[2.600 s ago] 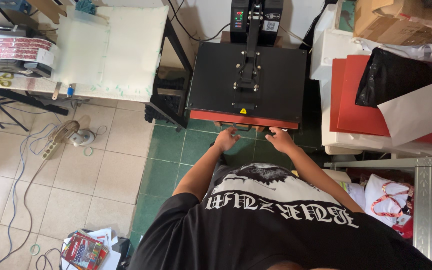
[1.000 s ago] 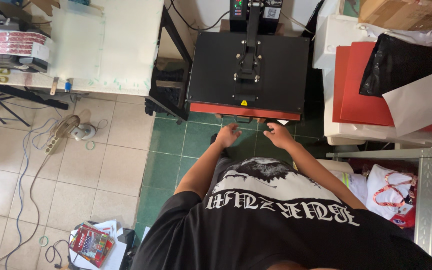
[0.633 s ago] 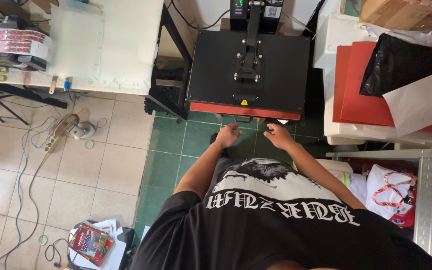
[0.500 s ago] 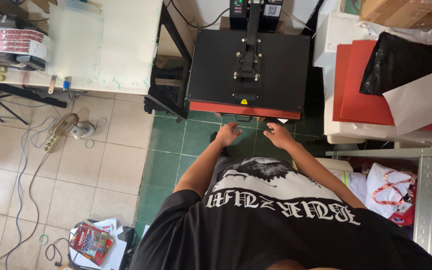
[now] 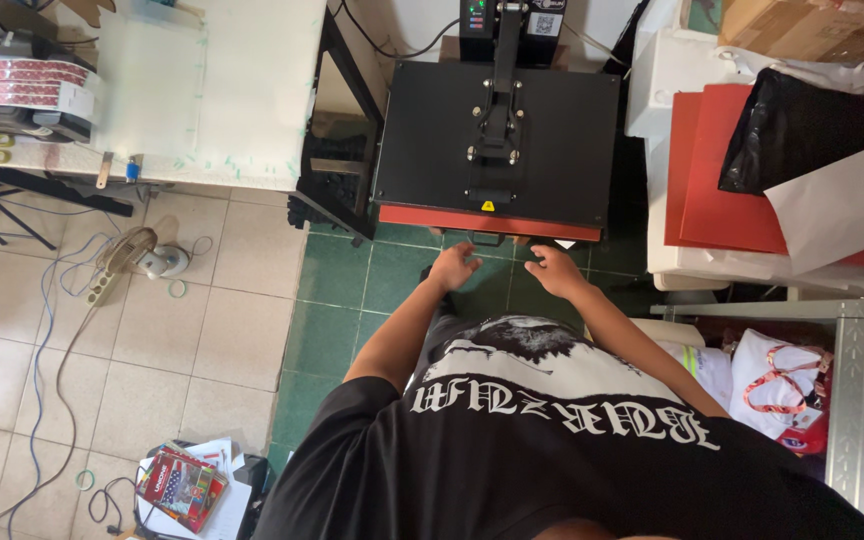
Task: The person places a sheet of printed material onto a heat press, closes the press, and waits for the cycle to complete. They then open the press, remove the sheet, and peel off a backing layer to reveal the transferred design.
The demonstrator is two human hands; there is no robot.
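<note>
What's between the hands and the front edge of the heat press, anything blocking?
Nothing visible. The left hand and right hand sit just below the heat press, near its red lower pad, with only green floor tiles behind them. Whether the fingertips touch it is unclear.

One black heat press [image 5: 497,140], two bare hands [image 5: 452,267] – one white table [image 5: 242,90], two red sheets [image 5: 717,180].

A black short-sleeved T-shirt [image 5: 572,460] bears a white graphic and white gothic lettering across it. Both forearms are bare; no gloves, rings or watch show.
</note>
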